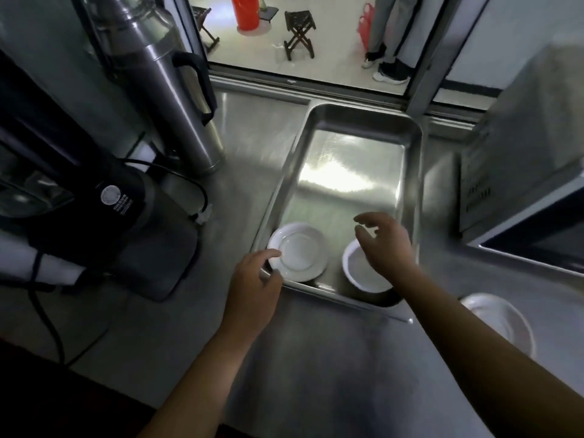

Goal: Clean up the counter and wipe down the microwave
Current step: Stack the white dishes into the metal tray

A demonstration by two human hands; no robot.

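A deep steel tray point(410, 172) lies on the steel counter point(316, 358). Inside its near end sit a white plate point(300, 251) on the left and a white bowl point(357, 273) on the right. My left hand point(256, 279) hovers at the tray's near left corner, fingers apart, fingertips by the plate's rim. My right hand point(385, 245) is spread open above the bowl and holds nothing. Another white bowl point(505, 320) stands on the counter at the right. The microwave point(521, 172) fills the right edge, its dark door facing me.
A tall steel thermos point(170, 90) with a black handle stands at the back left. A black appliance point(126, 222) with cords sits on the left. Beyond the serving window are stools, a red bucket point(246, 11) and a person's legs point(388, 36).
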